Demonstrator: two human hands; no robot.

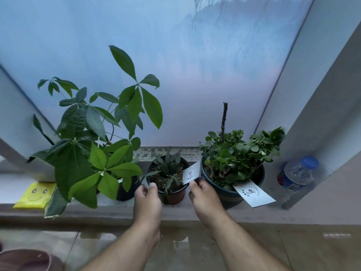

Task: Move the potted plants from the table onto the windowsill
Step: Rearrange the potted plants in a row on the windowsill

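- Reaching forward, both bare hands flank the small reddish-brown plastic pot (172, 192), which stands on the grey stone windowsill (109, 209) between two larger pots.
- The left hand (147, 202) sits at the small pot's left side, its fingers (153, 187) curled loosely with the thumb tip at the rim; contact looks likely, but whether they actually grip the pot cannot be told.
- The right hand (204, 198) is at the pot's right side, fingers bent inward; its thumb tip touches the lower edge of a white printed card (192, 173) that sticks up from the small pot's soil. Whether this hand clasps the pot wall is hidden by the hand itself.
- The small pot holds gravelly soil and a low plant with narrow dark green leaves (168, 163).
- Just to its left, a dark pot (125, 192) carries a tall plant with broad, glossy green leaves (93, 133), some hanging over the sill edge.
- Just to its right, a dark green round pot (232, 194) holds a bushy plant with small rounded leaves and a bare upright stem (238, 151); a second white card (254, 194) leans out over its front rim.
- A yellow packet with a smiling face (35, 194) lies at the sill's left end.
- A clear plastic bottle with a blue cap (298, 173) stands in the right corner, well apart from the hands.
- Behind everything is frosted window glass (175, 75).
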